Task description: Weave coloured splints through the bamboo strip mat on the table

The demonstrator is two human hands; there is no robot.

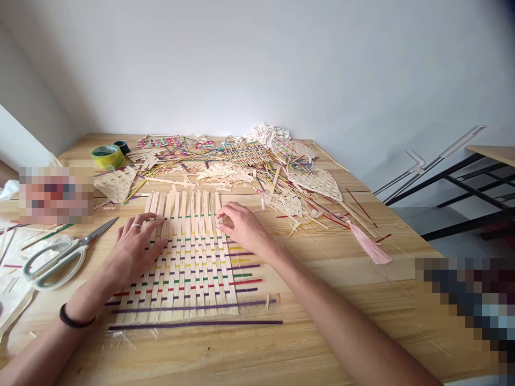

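A woven mat of pale bamboo strips (193, 268) lies flat on the table, crossed by purple, yellow, green and red strips. My left hand (134, 244) rests on its left side, fingers spread and pressing on the weave. At the mat's upper right edge, my right hand (239, 225) pinches with thumb and fingertips at the end of the topmost green strip (191, 216). That strip runs across the pale ones between both hands. Near the front edge, a loose-looking purple strip (193, 325) lies across clear tape.
Scissors (66, 257) lie left of my left hand, with tape rolls (108, 156) behind them. Scrap strips (225, 174) and woven pieces pile up at the back. A woven fan (316, 182) with a pink tassel (370, 244) lies at right. Behind the table stands a wall (257, 64).
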